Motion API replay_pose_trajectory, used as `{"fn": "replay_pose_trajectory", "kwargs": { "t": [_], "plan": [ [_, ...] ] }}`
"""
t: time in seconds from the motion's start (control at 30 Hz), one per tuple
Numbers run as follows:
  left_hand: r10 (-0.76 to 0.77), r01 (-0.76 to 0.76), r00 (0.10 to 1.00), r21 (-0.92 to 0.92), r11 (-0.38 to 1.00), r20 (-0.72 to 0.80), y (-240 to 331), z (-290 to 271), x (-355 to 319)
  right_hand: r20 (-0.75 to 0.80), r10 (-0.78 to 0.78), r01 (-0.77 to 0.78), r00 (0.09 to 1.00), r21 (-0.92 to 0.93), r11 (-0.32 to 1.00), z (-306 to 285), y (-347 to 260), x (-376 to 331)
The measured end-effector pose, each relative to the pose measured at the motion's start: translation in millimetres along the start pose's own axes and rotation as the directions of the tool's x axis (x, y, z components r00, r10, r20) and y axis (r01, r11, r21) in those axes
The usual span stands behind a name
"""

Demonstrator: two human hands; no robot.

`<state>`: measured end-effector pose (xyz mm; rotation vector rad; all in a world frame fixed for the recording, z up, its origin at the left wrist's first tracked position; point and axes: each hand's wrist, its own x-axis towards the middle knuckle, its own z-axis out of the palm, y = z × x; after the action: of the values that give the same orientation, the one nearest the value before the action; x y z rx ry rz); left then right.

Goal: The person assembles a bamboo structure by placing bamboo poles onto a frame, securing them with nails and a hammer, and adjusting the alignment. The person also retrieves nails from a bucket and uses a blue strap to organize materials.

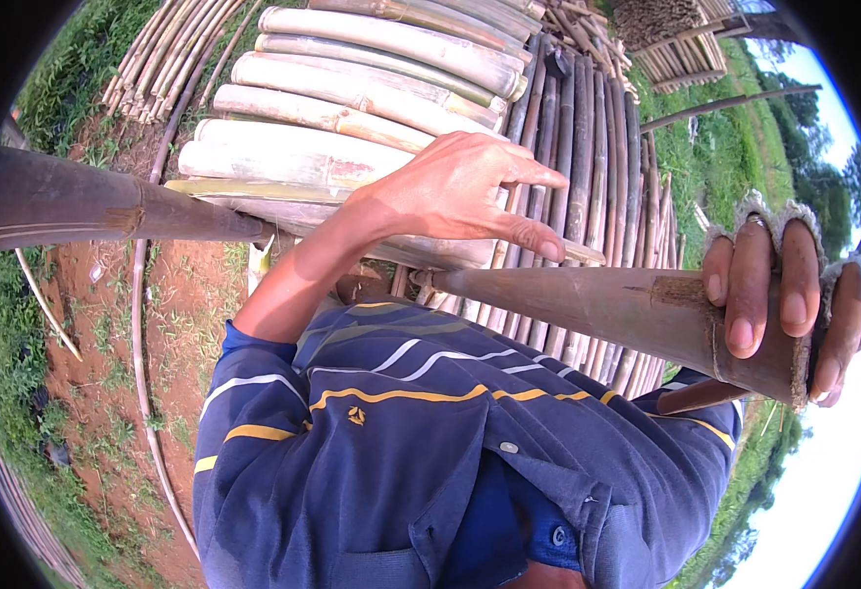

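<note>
Stack of pale, thick bamboo culms (352,108), laid side by side and one above another, cut ends toward the right. Beside it, a row of thinner, darker bamboo poles (588,147), laid parallel and close together. A bundle of slender pale canes (161,54) lies at upper left, at the edge of the grass (67,59). A further pile of bamboo (676,39) lies at upper right, with a single dark pole (725,103) lying apart near it. Bare reddish soil (185,294) with sparse weeds; one long thin cane (141,393) curves across it. Trees (813,157) and bright sky (823,491) toward the rim.
</note>
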<state>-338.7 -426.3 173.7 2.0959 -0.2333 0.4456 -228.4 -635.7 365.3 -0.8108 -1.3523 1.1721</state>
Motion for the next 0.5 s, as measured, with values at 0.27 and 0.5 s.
{"fn": "replay_pose_trajectory", "kwargs": {
  "t": [0.27,0.5],
  "plan": [
    [-0.228,0.082,0.879,0.338,0.938,0.419,-54,37,-23,-0.370,-0.011,-0.044,0.929,-0.141,0.989,27,-14,-17],
    [-0.189,0.076,0.888,0.271,0.959,0.419,-61,85,-36,-0.381,-0.109,0.042,0.918,-0.180,0.983,17,-17,-31]
  ]
}}
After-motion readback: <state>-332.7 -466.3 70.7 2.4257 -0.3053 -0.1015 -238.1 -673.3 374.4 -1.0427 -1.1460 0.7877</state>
